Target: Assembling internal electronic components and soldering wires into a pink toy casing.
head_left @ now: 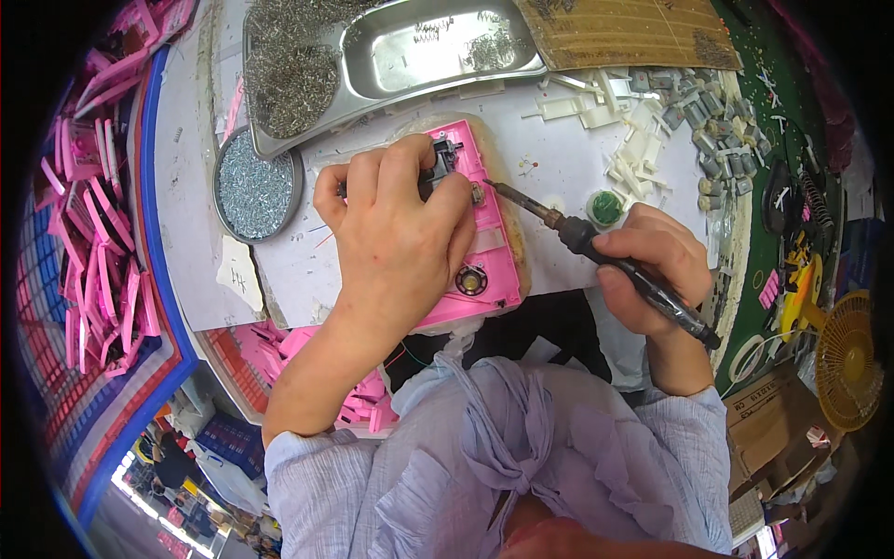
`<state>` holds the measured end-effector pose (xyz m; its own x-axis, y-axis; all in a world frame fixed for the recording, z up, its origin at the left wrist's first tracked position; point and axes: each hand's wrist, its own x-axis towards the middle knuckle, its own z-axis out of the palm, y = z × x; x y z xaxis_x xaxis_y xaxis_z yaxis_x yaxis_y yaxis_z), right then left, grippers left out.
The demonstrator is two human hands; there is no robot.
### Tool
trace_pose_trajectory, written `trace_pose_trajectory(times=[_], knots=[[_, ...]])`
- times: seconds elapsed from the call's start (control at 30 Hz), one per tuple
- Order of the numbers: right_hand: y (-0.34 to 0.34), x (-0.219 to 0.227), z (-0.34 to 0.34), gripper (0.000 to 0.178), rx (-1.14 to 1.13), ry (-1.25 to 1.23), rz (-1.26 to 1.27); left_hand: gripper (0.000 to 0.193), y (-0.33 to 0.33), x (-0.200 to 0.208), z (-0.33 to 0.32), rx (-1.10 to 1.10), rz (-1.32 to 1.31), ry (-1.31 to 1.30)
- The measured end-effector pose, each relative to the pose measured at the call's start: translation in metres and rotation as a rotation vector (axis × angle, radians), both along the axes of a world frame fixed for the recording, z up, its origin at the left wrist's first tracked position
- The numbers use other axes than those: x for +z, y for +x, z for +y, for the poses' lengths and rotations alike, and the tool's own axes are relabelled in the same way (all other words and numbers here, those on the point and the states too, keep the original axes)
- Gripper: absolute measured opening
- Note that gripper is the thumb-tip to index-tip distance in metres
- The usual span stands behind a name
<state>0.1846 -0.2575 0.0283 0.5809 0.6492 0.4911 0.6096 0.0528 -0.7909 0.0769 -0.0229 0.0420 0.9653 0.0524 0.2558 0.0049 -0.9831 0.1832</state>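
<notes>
A pink plastic casing (504, 265) lies open-side up on a pale pad on the table. My left hand (396, 219) bends over it, its fingers closed on a small black plastic part (441, 160) at the casing's far end; the palm hides much of that part. In my right hand (659, 265) is a soldering iron (596, 244) with a black handle, pointing left. Its tip is at the casing's right edge, close to my left fingertips; whether it touches anything I cannot tell. A round speaker-like disc (471, 279) sits in the casing's near end.
Metal tray (442, 88) with springs, at the back; round dish of small metal pins (257, 186) to the left. White plastic pieces (643, 149) and grey blocks (722, 130) lie at the right, near a small green-filled pot (604, 208). Pink casings (102, 233) fill the far left; a yellow fan (847, 359) is right.
</notes>
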Motion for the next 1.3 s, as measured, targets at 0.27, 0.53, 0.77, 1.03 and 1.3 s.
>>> trace_pose_trajectory(times=[0.27,0.53,0.77,1.03,1.3], knots=[[0.005,0.002,-0.012,0.025,-0.053,0.001,0.025,0.037,-0.052,0.007,0.038,0.303,0.063,-0.272],[-0.001,0.007,0.007,0.025,-0.044,0.062,0.065,0.012,-0.058,0.001,0.05,0.108,-0.198,-0.211],[-0.028,0.019,0.052,0.036,-0.054,0.014,0.382,0.006,-0.03,-0.011,0.022,0.339,-0.251,-1.271],[-0.021,0.014,0.128,0.05,0.04,-0.004,0.355,0.012,-0.032,-0.016,0.023,0.345,-0.158,-1.622],[-0.021,0.012,0.138,0.047,0.021,-0.003,0.274,0.012,-0.037,-0.017,0.03,0.283,-0.144,-1.146]])
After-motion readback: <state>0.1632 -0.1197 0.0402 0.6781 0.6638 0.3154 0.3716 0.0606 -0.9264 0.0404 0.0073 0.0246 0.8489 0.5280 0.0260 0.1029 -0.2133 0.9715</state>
